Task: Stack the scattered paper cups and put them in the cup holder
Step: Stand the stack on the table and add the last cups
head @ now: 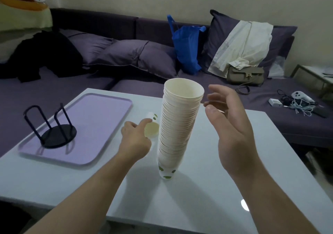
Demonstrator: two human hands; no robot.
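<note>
Left hand [135, 134]: fingers curl round a single paper cup [151, 128] lying on its side on the table [207, 188], mouth facing the camera.
Right hand [228, 124]: released, fingers loosely spread, palm turned toward the stack, holding nothing and not touching it.
Cup stack [178, 125]: stands tall between the two hands, leaning slightly right, just right of the gripped cup; its bottom cup shows green marks.
Cup holder [54, 127]: black wire frame, well to the left of the left hand, standing on a lilac tray [100, 122].
</note>
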